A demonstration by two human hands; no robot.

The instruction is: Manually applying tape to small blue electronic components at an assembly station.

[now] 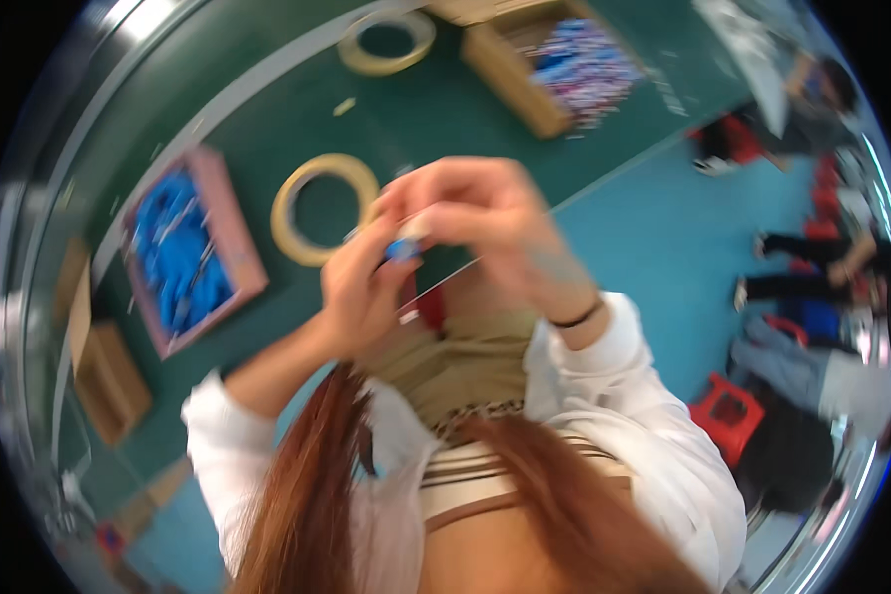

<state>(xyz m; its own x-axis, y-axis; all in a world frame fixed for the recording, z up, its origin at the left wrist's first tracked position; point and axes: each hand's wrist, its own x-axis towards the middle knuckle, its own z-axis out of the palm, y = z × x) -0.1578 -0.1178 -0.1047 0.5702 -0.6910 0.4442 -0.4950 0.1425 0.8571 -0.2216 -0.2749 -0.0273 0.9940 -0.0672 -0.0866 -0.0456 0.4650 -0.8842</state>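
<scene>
Both hands meet in front of my body, over the edge of the green table. Pinched in my left hand (356, 287) is a small blue piece (403, 248), too blurred for me to name its kind. My right hand (490, 213) closes its fingertips just above it, against the left fingers. A pale spot shows at the right thumb tip; whether it is a held part or a finger cover I cannot make out. Just beyond my left hand lies a roll of tan tape (285, 213).
On the green table (257, 119), a pink box (243, 223) holds blue pieces at the left. Beyond it is an open cardboard box (114, 381). A second tape roll (424, 40) and a carton (510, 74) of small coloured pieces are farther back. People sit at the right, near a red stool (728, 416).
</scene>
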